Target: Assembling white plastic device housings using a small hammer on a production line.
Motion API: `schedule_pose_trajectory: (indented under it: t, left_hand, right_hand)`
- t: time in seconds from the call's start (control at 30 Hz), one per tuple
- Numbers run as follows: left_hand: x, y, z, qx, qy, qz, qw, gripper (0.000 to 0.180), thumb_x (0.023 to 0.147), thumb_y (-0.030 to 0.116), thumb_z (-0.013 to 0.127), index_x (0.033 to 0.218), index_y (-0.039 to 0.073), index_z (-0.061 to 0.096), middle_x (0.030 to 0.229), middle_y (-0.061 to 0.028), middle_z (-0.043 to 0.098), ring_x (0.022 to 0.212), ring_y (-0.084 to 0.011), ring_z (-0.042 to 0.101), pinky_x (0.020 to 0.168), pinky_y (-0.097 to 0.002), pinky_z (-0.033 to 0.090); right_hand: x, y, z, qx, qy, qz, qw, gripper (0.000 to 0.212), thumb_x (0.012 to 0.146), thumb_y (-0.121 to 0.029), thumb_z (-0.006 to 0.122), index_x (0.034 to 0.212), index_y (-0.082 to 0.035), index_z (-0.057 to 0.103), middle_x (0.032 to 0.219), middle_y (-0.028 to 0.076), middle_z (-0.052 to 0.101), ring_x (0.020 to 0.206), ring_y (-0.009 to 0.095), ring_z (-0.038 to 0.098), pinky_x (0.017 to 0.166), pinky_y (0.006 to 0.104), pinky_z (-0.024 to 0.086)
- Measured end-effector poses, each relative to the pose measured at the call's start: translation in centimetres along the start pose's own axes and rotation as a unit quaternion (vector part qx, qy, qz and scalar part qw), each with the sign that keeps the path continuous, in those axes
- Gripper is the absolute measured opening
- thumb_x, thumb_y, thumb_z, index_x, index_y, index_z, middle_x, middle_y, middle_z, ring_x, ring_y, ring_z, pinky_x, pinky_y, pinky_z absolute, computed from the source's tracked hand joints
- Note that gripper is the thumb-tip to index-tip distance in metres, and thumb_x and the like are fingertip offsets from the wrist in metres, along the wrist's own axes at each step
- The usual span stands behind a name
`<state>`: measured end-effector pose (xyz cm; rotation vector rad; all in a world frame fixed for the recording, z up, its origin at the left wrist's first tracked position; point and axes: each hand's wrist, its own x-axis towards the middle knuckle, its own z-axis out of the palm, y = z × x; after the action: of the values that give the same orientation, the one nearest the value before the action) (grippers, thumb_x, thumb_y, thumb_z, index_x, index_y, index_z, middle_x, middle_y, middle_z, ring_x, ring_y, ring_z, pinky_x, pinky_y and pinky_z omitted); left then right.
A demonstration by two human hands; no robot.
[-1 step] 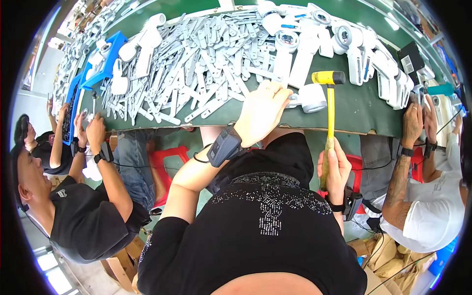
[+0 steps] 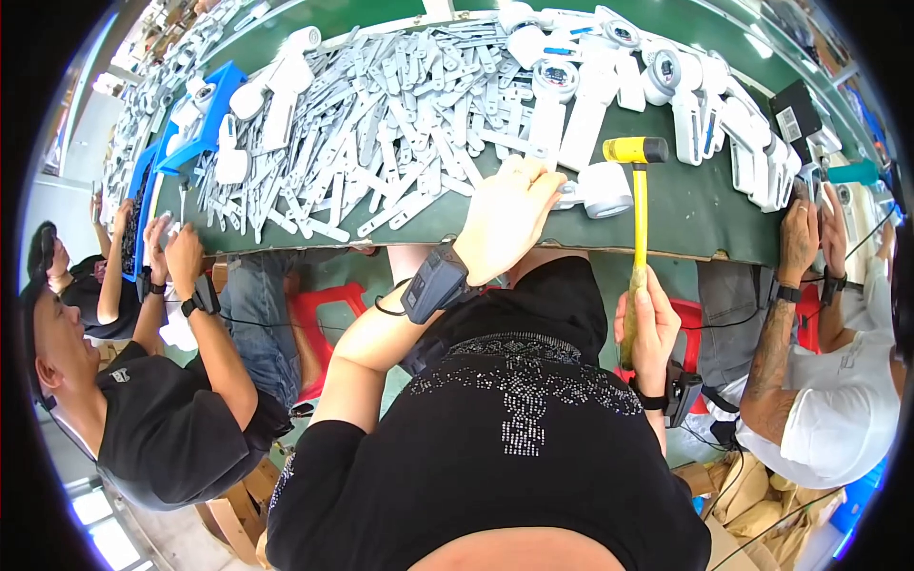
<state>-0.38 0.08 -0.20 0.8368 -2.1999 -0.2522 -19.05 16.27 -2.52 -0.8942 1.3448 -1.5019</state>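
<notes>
Yellow mallet (image 2: 641,224), right of centre, is gripped by right hand (image 2: 650,322); left hand (image 2: 505,217), upper centre, grips white round-headed housing (image 2: 606,190).

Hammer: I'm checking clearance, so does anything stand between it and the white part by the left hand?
Nothing visible does; the hammer, held in the right hand, appears close beside the white part. Any gap in depth is unclear.
</notes>
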Motion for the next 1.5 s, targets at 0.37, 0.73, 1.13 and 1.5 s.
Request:
schedule_pose_trajectory:
  t: [0.37, 0.73, 1.13, 1.5]
  left_hand:
    - [-0.5, -0.5, 0.9, -0.073, 0.006, -0.029, 0.997, 0.021, 0.082, 0.008, 0.07, 0.103, 0.007, 0.07, 0.09, -0.0065, 0.055, 0.079, -0.0227, 0.05, 0.071, -0.0335, 0.044]
    - [-0.8, -1.9, 1.7, -0.144, 0.033, -0.062, 0.987, 0.023, 0.078, 0.009, 0.073, 0.101, 0.011, 0.072, 0.089, -0.0051, 0.063, 0.087, -0.0239, 0.056, 0.077, -0.0334, 0.046]
    - [-0.4, -1.9, 1.2, -0.239, -0.038, -0.186, 0.952, 0.015, 0.08, 0.017, 0.07, 0.091, 0.006, 0.07, 0.093, -0.0091, 0.067, 0.095, -0.0281, 0.061, 0.085, -0.0349, 0.048]
    - [-0.3, -1.6, 0.9, -0.23, -0.037, -0.181, 0.956, 0.015, 0.082, 0.016, 0.069, 0.094, 0.007, 0.071, 0.093, -0.0097, 0.068, 0.095, -0.0275, 0.06, 0.085, -0.0357, 0.048]
  right_hand:
    - [-0.5, -0.4, 0.1, -0.005, -0.012, 0.004, 1.0, 0.038, 0.1, -0.01, 0.048, 0.136, 0.001, 0.047, 0.072, 0.003, 0.055, 0.049, 0.004, 0.045, 0.044, 0.0179, 0.037]
    - [-1.4, -2.5, -1.4, -0.317, -0.064, -0.055, 0.945, 0.04, 0.095, -0.006, 0.055, 0.134, 0.0, 0.05, 0.076, 0.004, 0.056, 0.058, 0.008, 0.044, 0.055, 0.0223, 0.04]
    - [-0.6, -4.2, -1.1, -0.363, -0.074, -0.118, 0.921, 0.039, 0.095, -0.005, 0.053, 0.133, 0.002, 0.051, 0.072, 0.001, 0.052, 0.057, 0.006, 0.043, 0.055, 0.0205, 0.039]
    - [-0.4, -4.6, -1.3, -0.381, -0.067, -0.164, 0.907, 0.036, 0.096, -0.005, 0.053, 0.131, 0.004, 0.051, 0.091, 0.015, 0.064, 0.074, 0.016, 0.058, 0.07, 0.026, 0.046]
